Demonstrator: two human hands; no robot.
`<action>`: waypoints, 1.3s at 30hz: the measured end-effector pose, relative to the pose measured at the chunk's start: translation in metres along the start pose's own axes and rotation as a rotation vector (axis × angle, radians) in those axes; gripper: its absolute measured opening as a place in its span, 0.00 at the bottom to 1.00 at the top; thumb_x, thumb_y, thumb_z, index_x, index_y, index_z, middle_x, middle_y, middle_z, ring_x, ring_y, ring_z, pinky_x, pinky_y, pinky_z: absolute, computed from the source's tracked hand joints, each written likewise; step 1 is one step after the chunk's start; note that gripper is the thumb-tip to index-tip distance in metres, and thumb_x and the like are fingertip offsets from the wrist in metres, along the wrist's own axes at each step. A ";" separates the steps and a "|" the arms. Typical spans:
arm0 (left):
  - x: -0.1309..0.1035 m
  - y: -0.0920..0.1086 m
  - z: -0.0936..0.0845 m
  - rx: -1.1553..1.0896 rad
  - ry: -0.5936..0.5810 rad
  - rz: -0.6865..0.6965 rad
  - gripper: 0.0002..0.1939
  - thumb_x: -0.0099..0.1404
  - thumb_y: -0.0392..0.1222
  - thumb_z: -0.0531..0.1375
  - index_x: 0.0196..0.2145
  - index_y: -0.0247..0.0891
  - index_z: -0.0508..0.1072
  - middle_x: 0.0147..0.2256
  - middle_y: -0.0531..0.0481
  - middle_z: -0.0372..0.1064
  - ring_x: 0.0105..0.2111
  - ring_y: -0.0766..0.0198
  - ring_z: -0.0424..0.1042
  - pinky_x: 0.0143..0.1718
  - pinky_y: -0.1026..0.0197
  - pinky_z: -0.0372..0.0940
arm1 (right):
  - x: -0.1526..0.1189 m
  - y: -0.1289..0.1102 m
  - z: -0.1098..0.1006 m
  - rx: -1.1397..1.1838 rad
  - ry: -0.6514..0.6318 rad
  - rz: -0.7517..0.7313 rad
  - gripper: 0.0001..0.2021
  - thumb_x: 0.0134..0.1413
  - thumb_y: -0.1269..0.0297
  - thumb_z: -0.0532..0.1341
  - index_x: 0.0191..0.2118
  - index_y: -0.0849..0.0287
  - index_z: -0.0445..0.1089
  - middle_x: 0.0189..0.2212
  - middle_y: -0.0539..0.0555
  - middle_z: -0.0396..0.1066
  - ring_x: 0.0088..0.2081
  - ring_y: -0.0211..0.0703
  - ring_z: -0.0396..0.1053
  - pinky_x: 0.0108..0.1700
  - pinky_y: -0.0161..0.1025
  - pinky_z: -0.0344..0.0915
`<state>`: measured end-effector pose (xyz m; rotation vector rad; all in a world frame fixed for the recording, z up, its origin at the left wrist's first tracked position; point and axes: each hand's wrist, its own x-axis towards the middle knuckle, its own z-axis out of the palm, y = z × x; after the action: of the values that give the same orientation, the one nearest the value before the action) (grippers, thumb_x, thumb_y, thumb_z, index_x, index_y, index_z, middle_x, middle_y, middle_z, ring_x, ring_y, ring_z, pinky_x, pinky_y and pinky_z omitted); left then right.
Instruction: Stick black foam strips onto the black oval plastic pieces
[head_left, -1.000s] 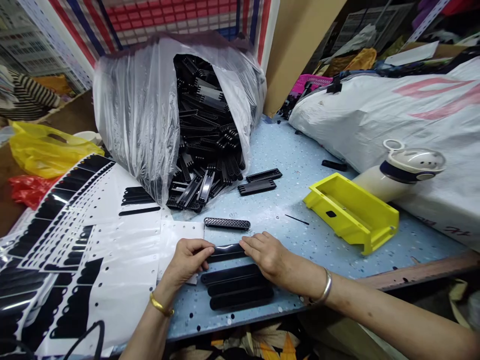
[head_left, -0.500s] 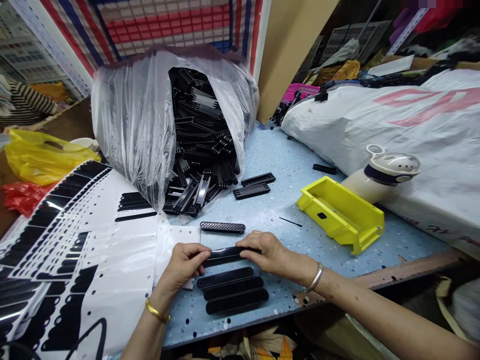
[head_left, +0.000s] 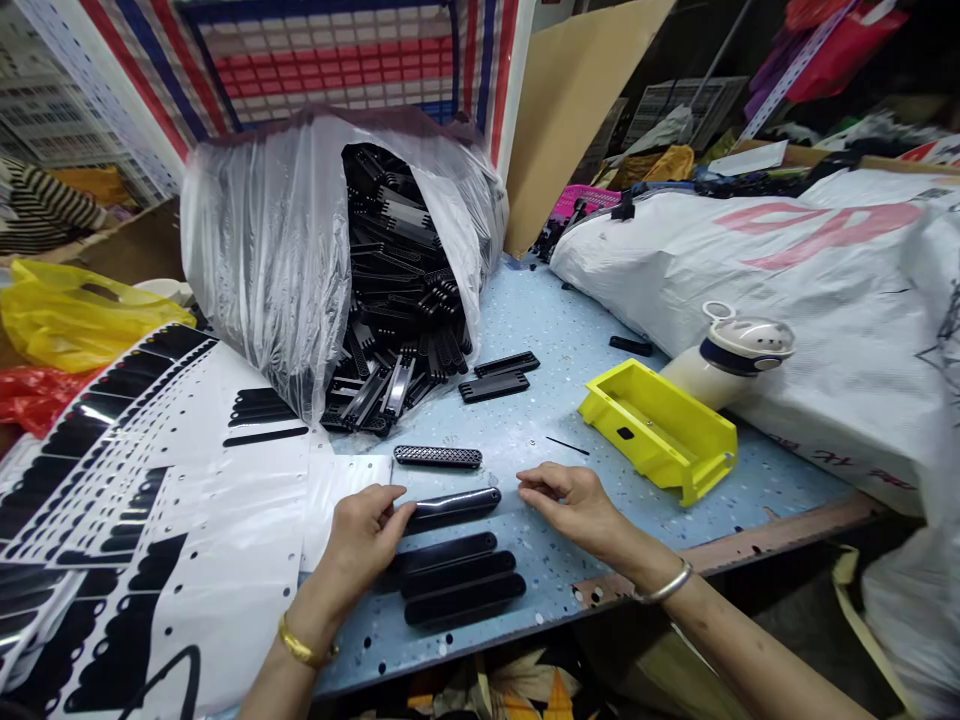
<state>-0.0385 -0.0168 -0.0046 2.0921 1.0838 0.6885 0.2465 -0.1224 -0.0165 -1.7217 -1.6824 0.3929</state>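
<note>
Strip (head_left: 456, 508) is pinched at its left end by our left hand (head_left: 365, 532), between three bars (head_left: 459, 574) nearer us and a patterned piece (head_left: 437, 457) farther along the table (head_left: 517, 310). Our right hand (head_left: 581, 510) hangs apart, just off the strip's other end, fingers (head_left: 547, 475) loosely curled.

Left hand (head_left: 367, 528): thumb and fingers in a pinch, pointing toward two o'clock. Right hand (head_left: 576, 502): fingers loosely bent, pointing toward ten o'clock.
</note>
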 end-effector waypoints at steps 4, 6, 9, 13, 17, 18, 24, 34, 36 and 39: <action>0.004 0.019 0.007 0.126 0.065 0.285 0.08 0.63 0.42 0.61 0.37 0.36 0.78 0.29 0.45 0.75 0.29 0.58 0.72 0.32 0.57 0.67 | -0.004 0.017 -0.011 -0.297 0.030 -0.034 0.09 0.59 0.68 0.58 0.38 0.60 0.77 0.31 0.55 0.78 0.32 0.44 0.75 0.34 0.38 0.72; 0.011 0.032 0.018 0.163 -0.014 0.364 0.07 0.60 0.39 0.65 0.37 0.36 0.77 0.32 0.44 0.76 0.34 0.55 0.73 0.36 0.55 0.67 | 0.002 0.029 -0.021 -0.431 0.071 -0.021 0.10 0.60 0.70 0.56 0.40 0.62 0.76 0.34 0.59 0.77 0.36 0.48 0.74 0.39 0.42 0.71; 0.025 0.048 0.039 0.249 -0.218 0.360 0.10 0.56 0.40 0.68 0.37 0.35 0.77 0.36 0.42 0.77 0.37 0.52 0.73 0.40 0.53 0.67 | 0.012 0.047 -0.031 -0.539 0.069 0.019 0.09 0.57 0.73 0.57 0.37 0.64 0.75 0.33 0.62 0.75 0.37 0.53 0.72 0.40 0.46 0.68; 0.038 0.054 0.053 0.387 -0.434 0.312 0.05 0.60 0.39 0.65 0.32 0.35 0.76 0.33 0.42 0.76 0.36 0.53 0.73 0.40 0.54 0.65 | 0.021 0.061 -0.032 -0.636 -0.002 0.033 0.11 0.53 0.76 0.57 0.24 0.63 0.72 0.26 0.61 0.70 0.31 0.50 0.67 0.34 0.42 0.62; 0.037 0.046 0.046 0.441 -0.455 0.286 0.03 0.59 0.32 0.61 0.30 0.37 0.76 0.31 0.44 0.76 0.35 0.54 0.73 0.38 0.56 0.63 | 0.025 0.066 -0.031 -0.643 -0.009 0.043 0.13 0.52 0.78 0.54 0.21 0.61 0.68 0.24 0.61 0.67 0.28 0.48 0.65 0.31 0.41 0.59; 0.036 0.044 0.043 0.435 -0.444 0.271 0.04 0.58 0.31 0.61 0.30 0.37 0.76 0.32 0.44 0.76 0.36 0.53 0.73 0.39 0.55 0.63 | 0.025 0.065 -0.031 -0.631 -0.004 0.042 0.13 0.52 0.78 0.53 0.21 0.61 0.68 0.24 0.60 0.67 0.28 0.47 0.65 0.31 0.41 0.59; 0.028 0.035 0.037 0.277 -0.380 0.248 0.03 0.61 0.37 0.63 0.33 0.38 0.77 0.32 0.45 0.76 0.35 0.54 0.72 0.41 0.52 0.63 | 0.000 0.020 -0.018 -0.353 -0.027 -0.035 0.11 0.63 0.68 0.52 0.37 0.59 0.71 0.22 0.51 0.68 0.22 0.42 0.66 0.26 0.37 0.63; 0.024 0.028 0.043 0.225 -0.296 0.294 0.02 0.62 0.37 0.62 0.32 0.38 0.76 0.30 0.47 0.74 0.32 0.57 0.70 0.37 0.54 0.62 | -0.005 -0.055 0.002 -0.032 -0.102 -0.138 0.12 0.64 0.73 0.50 0.32 0.57 0.67 0.24 0.50 0.66 0.26 0.40 0.66 0.30 0.37 0.63; 0.023 0.028 0.044 0.211 -0.291 0.292 0.02 0.62 0.37 0.62 0.33 0.38 0.76 0.30 0.47 0.74 0.33 0.57 0.69 0.37 0.54 0.62 | -0.004 -0.054 0.006 -0.062 -0.108 -0.163 0.12 0.64 0.74 0.49 0.32 0.57 0.66 0.24 0.50 0.65 0.26 0.40 0.65 0.31 0.38 0.62; 0.022 0.027 0.044 0.186 -0.310 0.288 0.03 0.63 0.36 0.62 0.35 0.37 0.76 0.31 0.47 0.74 0.34 0.56 0.69 0.39 0.53 0.62 | -0.005 -0.050 0.014 -0.062 -0.108 -0.229 0.13 0.64 0.76 0.48 0.33 0.58 0.66 0.25 0.51 0.63 0.27 0.40 0.62 0.30 0.39 0.59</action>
<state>0.0174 -0.0236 -0.0085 2.4453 0.7048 0.3843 0.1995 -0.1270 0.0050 -1.5522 -1.9636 0.3349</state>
